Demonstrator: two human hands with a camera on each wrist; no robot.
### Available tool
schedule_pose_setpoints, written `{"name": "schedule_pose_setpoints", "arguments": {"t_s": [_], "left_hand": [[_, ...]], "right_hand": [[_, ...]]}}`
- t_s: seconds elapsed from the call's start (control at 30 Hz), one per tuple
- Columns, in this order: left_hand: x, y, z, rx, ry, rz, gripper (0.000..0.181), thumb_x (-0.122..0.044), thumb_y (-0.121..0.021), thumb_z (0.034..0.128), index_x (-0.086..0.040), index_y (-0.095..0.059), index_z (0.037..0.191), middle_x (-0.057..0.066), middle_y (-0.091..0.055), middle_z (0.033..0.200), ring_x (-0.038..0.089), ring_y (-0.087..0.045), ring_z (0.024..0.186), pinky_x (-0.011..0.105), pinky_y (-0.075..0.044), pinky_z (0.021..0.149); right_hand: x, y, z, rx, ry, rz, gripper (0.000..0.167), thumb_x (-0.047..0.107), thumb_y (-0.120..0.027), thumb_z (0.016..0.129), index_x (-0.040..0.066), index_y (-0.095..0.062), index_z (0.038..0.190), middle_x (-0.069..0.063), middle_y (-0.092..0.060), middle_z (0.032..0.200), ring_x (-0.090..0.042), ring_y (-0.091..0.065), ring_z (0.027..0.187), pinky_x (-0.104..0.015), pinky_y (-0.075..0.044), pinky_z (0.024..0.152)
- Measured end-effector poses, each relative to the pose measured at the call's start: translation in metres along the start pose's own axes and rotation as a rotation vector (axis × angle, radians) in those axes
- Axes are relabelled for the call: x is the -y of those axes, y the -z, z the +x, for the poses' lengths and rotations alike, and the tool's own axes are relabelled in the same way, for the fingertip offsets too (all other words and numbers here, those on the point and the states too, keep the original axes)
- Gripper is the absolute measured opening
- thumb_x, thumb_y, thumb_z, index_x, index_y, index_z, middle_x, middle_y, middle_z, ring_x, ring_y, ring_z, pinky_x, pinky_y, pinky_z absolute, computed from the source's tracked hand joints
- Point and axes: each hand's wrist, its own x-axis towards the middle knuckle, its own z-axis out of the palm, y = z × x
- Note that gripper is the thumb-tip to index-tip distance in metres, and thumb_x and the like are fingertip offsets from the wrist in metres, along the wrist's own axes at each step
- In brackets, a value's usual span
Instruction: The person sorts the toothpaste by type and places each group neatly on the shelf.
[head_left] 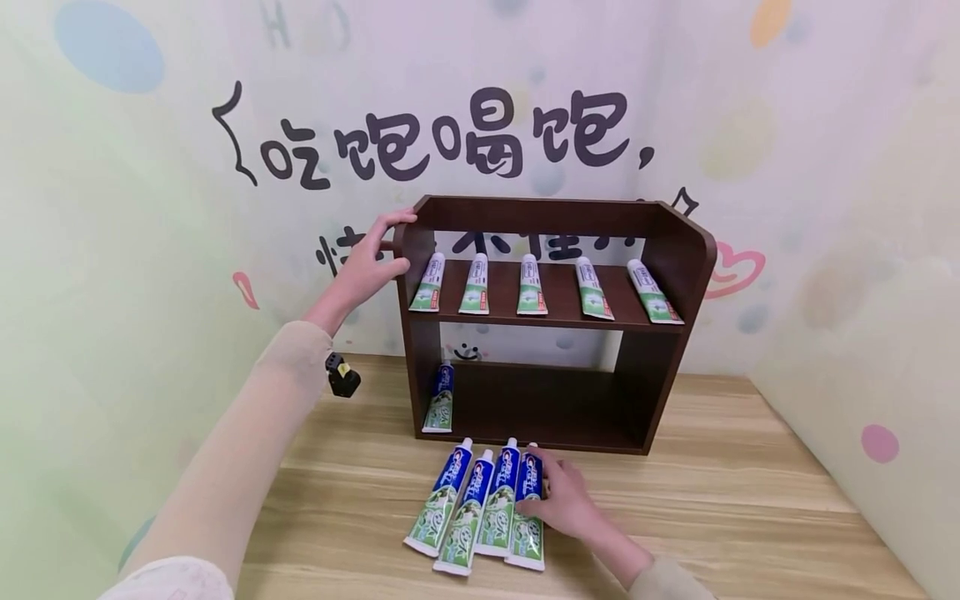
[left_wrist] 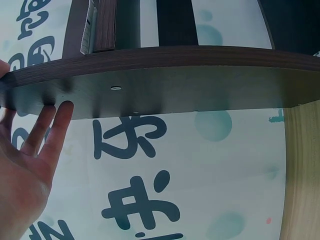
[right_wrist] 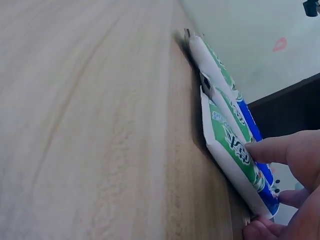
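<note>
My left hand rests on the upper left side of a dark brown two-tier shelf. In the left wrist view, straight fingers touch its side panel. My right hand grips the rightmost toothpaste tube of several blue-and-green tubes lying on the table. The right wrist view shows the thumb on the tube's printed face and other fingers at its edge. Left of it lie more toothpaste tubes, side by side and partly overlapping, their caps toward the shelf.
On the upper tier stands a spaced row of white-and-green toothpaste tubes. One blue-and-green tube leans at the left of the lower tier. A small black object sits left of the shelf on the wooden table. A printed wall covering stands behind.
</note>
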Motion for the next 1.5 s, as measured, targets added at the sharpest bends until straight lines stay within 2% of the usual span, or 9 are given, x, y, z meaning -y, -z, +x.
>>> {"name": "schedule_pose_setpoints", "arguments": {"t_s": [0.17,0.33,0.53,0.67,0.9,1.03,1.2,1.37,1.5], "left_hand": [[0.001,0.001,-0.001,-0.01,-0.004,-0.001,0.058,-0.003,-0.053,0.0894,-0.015,-0.041,0.145,0.002,-0.029,0.163,0.035,-0.042,0.132,0.053,-0.04,0.1],[0.002,0.002,-0.001,-0.009,-0.003,-0.006,0.058,-0.004,-0.053,0.0896,-0.015,-0.041,0.145,0.001,-0.028,0.163,0.036,-0.043,0.131,0.054,-0.041,0.099],[0.001,0.0,-0.001,-0.003,-0.009,-0.013,0.058,-0.004,-0.053,0.0891,-0.015,-0.041,0.145,0.001,-0.029,0.163,0.037,-0.044,0.129,0.053,-0.04,0.1],[0.001,-0.001,-0.001,-0.003,-0.012,-0.014,0.058,-0.003,-0.053,0.0891,-0.015,-0.041,0.145,0.001,-0.029,0.163,0.036,-0.044,0.129,0.054,-0.039,0.1],[0.0,-0.001,-0.001,-0.011,-0.01,-0.012,0.058,-0.003,-0.052,0.0888,-0.014,-0.041,0.145,0.002,-0.029,0.163,0.036,-0.044,0.128,0.054,-0.04,0.1],[0.0,-0.001,-0.001,-0.009,-0.007,-0.013,0.058,-0.003,-0.052,0.0889,-0.014,-0.041,0.145,0.002,-0.028,0.163,0.036,-0.042,0.131,0.054,-0.039,0.101],[0.0,-0.001,-0.002,-0.009,-0.007,-0.01,0.058,-0.003,-0.052,0.0896,-0.014,-0.041,0.145,0.001,-0.028,0.164,0.035,-0.041,0.132,0.054,-0.039,0.101],[0.0,-0.001,-0.001,-0.005,-0.008,-0.014,0.058,-0.004,-0.052,0.0897,-0.014,-0.04,0.146,0.001,-0.028,0.164,0.036,-0.044,0.127,0.054,-0.042,0.098],[-0.001,-0.001,-0.002,0.0,0.005,-0.018,0.058,-0.004,-0.052,0.0897,-0.015,-0.04,0.146,0.0,-0.028,0.164,0.036,-0.044,0.126,0.054,-0.042,0.098]], "right_hand": [[0.002,0.0,0.002,-0.002,-0.018,0.034,0.091,0.016,-0.089,0.063,0.012,-0.047,0.144,-0.027,-0.056,0.123,-0.039,-0.057,0.11,-0.06,-0.048,0.092],[0.002,0.006,0.005,0.054,-0.015,0.077,0.091,0.008,-0.087,0.065,0.009,-0.045,0.146,-0.028,-0.054,0.124,-0.037,-0.06,0.108,-0.056,-0.051,0.091],[0.0,0.017,0.006,0.108,-0.032,0.096,0.088,-0.005,-0.082,0.066,0.004,-0.044,0.145,-0.026,-0.06,0.121,-0.035,-0.064,0.102,-0.048,-0.055,0.085],[-0.001,0.021,0.004,0.125,-0.02,0.055,0.087,-0.003,-0.082,0.066,0.003,-0.045,0.144,-0.023,-0.064,0.114,-0.029,-0.065,0.094,-0.044,-0.056,0.08],[0.004,0.019,-0.005,0.142,-0.022,-0.068,0.099,0.015,-0.089,0.065,0.004,-0.039,0.149,-0.019,-0.06,0.116,-0.027,-0.062,0.102,-0.05,-0.053,0.091],[0.004,0.02,-0.004,0.168,-0.004,-0.061,0.098,0.013,-0.088,0.066,0.006,-0.039,0.15,-0.011,-0.062,0.096,-0.019,-0.06,0.086,-0.038,-0.054,0.076],[0.005,0.024,-0.001,0.223,0.016,-0.03,0.092,0.013,-0.085,0.069,0.006,-0.04,0.15,-0.005,-0.062,0.077,-0.014,-0.057,0.069,-0.028,-0.046,0.059],[0.0,0.028,0.001,0.269,0.005,0.028,0.089,0.015,-0.082,0.073,0.008,-0.039,0.15,-0.007,-0.065,0.078,-0.015,-0.059,0.068,-0.029,-0.048,0.058],[-0.006,0.03,0.002,0.327,-0.039,0.155,0.087,0.013,-0.078,0.08,0.009,-0.032,0.153,-0.01,-0.068,0.084,-0.016,-0.063,0.07,-0.032,-0.054,0.058]]}}
